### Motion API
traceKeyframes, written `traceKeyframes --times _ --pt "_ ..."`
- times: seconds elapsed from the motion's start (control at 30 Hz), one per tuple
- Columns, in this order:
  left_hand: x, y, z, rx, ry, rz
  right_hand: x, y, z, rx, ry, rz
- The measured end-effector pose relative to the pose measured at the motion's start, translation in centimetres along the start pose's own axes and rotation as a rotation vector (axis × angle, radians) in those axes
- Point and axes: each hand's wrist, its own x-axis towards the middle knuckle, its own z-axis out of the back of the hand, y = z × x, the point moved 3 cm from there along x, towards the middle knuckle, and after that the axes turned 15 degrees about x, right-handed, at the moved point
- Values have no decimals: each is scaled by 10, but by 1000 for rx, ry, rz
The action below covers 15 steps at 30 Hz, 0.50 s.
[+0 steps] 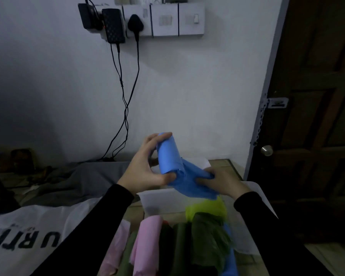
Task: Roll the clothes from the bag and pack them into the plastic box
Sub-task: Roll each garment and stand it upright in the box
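Note:
A rolled blue garment [170,156] is held in the air above the clear plastic box [159,200]. My left hand [145,166] grips the rolled upper part, fingers curled over its top and thumb under it. My right hand [221,181] grips the looser lower end of the same blue cloth. Inside the box lie several rolled clothes: a pink roll [147,242], a dark green one [205,236], a yellow-green one [207,208] and another blue one [230,261] at the right. A white bag [26,236] with dark lettering lies at lower left.
A grey cloth [78,180] is spread on the floor behind the bag. Cables [126,108] hang from wall sockets down to the floor. A dark wooden door [315,116] with a round knob stands at the right. Tiled floor shows beyond the box.

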Motion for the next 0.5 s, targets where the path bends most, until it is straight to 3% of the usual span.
traceKeyframes --times 0.07,0.13,0.17,0.23,0.3,0.37,0.5 --pt "1 2 -2 71 -55 -12 5 -1 6 276 -223 -19" --pt "3 3 -8 119 -132 1 0 0 2 816 -465 -104" --pt "4 3 -13 126 -182 15 -4 2 -8 1032 -475 -192" --pt "6 2 -23 79 -282 45 -14 10 -33 1267 -354 -372" --pt "7 0 -35 -1 -343 63 -22 22 -60 1546 -84 -499" --pt "7 -4 -46 -34 -372 74 -28 39 -75 1686 179 -440" --pt "5 -12 -62 -73 -405 54 -30 61 -64 1927 371 -234"
